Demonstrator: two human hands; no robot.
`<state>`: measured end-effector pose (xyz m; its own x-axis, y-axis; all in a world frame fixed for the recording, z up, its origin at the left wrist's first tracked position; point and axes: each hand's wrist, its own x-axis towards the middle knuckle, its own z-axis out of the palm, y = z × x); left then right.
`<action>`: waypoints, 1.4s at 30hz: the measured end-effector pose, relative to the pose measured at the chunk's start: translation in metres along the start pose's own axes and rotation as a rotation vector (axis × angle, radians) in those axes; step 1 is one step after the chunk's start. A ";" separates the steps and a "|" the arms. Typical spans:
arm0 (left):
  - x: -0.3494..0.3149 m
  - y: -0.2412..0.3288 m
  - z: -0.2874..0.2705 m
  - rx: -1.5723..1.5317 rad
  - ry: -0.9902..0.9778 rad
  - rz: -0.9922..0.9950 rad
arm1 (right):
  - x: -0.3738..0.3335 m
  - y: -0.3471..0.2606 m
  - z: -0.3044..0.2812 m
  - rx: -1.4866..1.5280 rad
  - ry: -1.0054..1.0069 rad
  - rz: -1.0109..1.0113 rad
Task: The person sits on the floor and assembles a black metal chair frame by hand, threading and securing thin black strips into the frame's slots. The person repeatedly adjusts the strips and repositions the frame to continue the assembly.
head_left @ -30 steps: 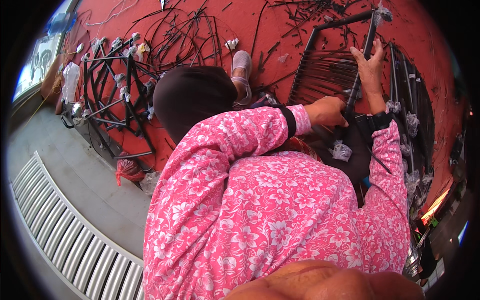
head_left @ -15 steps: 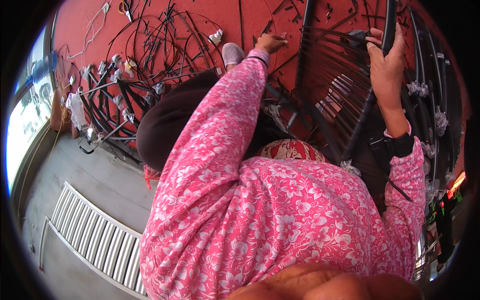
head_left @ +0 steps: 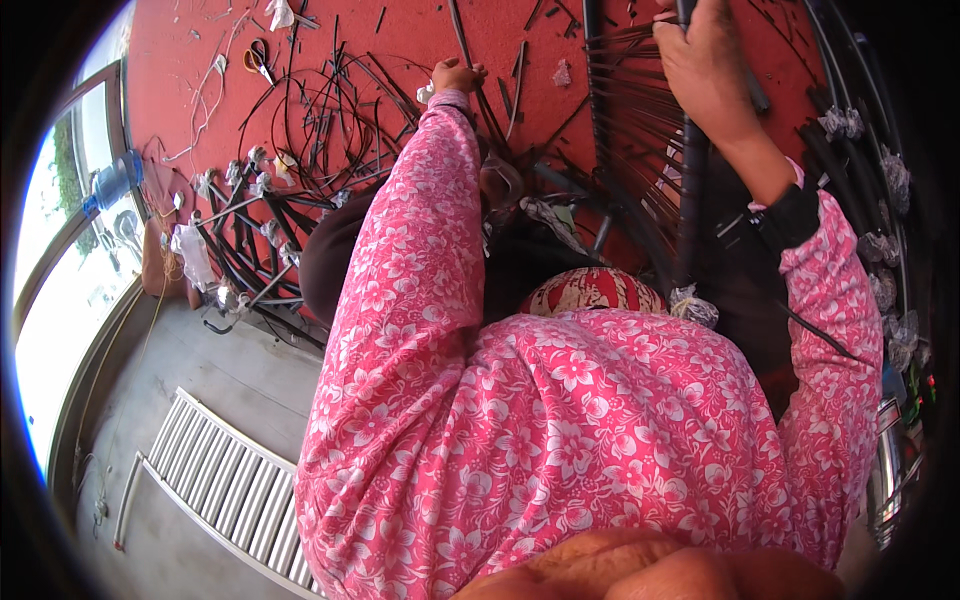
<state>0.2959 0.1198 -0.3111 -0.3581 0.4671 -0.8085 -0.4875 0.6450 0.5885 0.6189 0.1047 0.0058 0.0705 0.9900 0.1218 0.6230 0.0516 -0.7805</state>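
Black frame [head_left: 692, 185] seen from above, positioned in front of the body and to the right, with its upper end cut off by the picture's edge. Thin dark strands [head_left: 640, 135] are strung across it between two tubes. The right-hand tube is gripped near the top by the right hand [head_left: 705, 65], whose fingers are wrapped about it; a black band [head_left: 790, 215] is worn at that wrist. The left hand [head_left: 458, 77] is extended forward over the red floor [head_left: 400, 30], its fingers loosely curled above a long dark strip [head_left: 459, 35]; whether the strip is grasped cannot be told. Loose coils of dark cord [head_left: 320, 125] are spread to the left of this hand, with scissors [head_left: 258, 62] lying beyond them. Further tubular frames [head_left: 262, 290], some ends wrapped in clear plastic, are piled at the left, and wrapped tubes [head_left: 868, 150] are gathered at the far right. A slatted metal bench [head_left: 235, 487] is placed on the grey floor [head_left: 225, 350], lower left.
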 end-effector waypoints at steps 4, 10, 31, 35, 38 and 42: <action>-0.027 0.016 -0.002 0.464 -0.165 0.155 | 0.010 0.004 0.021 -0.132 0.230 -0.341; -0.020 0.036 -0.022 0.611 -0.151 0.257 | 0.014 0.028 0.028 -0.055 0.095 -0.223; -0.327 0.346 -0.204 0.882 -0.184 1.334 | 0.042 0.068 0.024 -0.086 0.028 -0.192; -0.306 0.162 -0.304 0.883 -0.170 1.102 | 0.039 0.050 0.011 -0.046 -0.096 -0.037; -0.307 0.025 -0.387 0.987 -0.124 0.649 | 0.039 0.045 0.002 -0.038 -0.131 -0.053; -0.324 -0.180 -0.482 1.150 -0.252 0.104 | 0.042 0.052 -0.007 -0.097 -0.150 -0.016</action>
<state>0.1159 -0.4396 -0.1538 -0.1240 0.5728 -0.8102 0.5846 0.7019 0.4068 0.6596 0.1482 -0.0260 -0.0529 0.9980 0.0355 0.6959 0.0623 -0.7154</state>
